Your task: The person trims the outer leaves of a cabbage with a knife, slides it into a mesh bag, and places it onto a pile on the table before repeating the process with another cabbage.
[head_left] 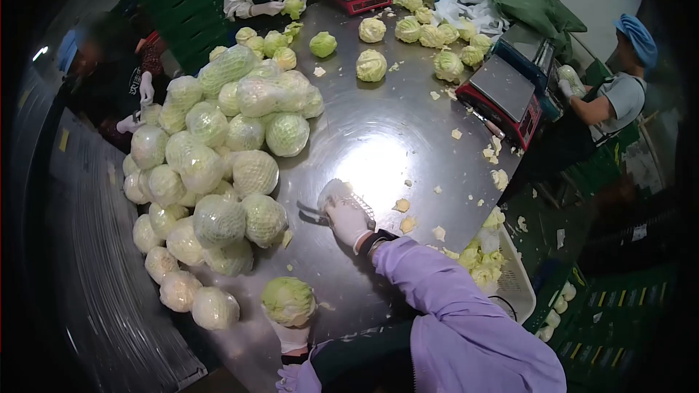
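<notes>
My left white-gloved hand point(291, 336) has hold of the round, pale-green cabbage point(288, 301), cupping it from below beside the silvery metal counter's point(349, 138) near edge; broad support (no pinching) spares leaves. My right white-gloved hand point(346, 220) meets a thin grey tool point(312, 211), grip closure unclear.
</notes>
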Motion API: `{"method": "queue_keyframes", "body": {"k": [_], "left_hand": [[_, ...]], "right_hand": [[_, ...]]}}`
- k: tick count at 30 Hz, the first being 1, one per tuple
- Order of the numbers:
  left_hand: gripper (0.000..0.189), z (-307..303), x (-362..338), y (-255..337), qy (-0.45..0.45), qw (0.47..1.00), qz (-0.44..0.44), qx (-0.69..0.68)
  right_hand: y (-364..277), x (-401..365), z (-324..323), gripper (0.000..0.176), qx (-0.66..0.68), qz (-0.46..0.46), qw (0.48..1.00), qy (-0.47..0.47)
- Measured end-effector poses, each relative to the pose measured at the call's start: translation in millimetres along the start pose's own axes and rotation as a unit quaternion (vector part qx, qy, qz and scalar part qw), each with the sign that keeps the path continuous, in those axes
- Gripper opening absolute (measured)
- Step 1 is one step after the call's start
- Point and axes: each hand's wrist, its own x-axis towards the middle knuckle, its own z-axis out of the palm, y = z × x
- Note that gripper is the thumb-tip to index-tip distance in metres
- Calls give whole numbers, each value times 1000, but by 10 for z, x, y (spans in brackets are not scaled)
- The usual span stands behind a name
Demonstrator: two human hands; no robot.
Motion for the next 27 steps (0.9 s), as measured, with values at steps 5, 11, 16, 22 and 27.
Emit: {"method": "queue_keyframes", "body": {"k": [5,11,16,22,27], "left_hand": [[75,210,89,529,38,830,-187,-525],[74,395,101,442,9,834,-232,-500],[75,647,197,668,-26,807,-258,-531],[73,846,139,810,-19,723,-363,-587],[74,802,68,841,-32,749,-310,-584]], "right_hand": [[379,-87,-261,29,-52,189,962,-189],[1626,-1815,-913,35,-181,281,941,-51],[1827,-2594,-1671,44,-98,454,882,76],[301,-1536,-1062,26,42,121,990,-64],[725,-1450,-551,20,7,-28,998,62]]}}
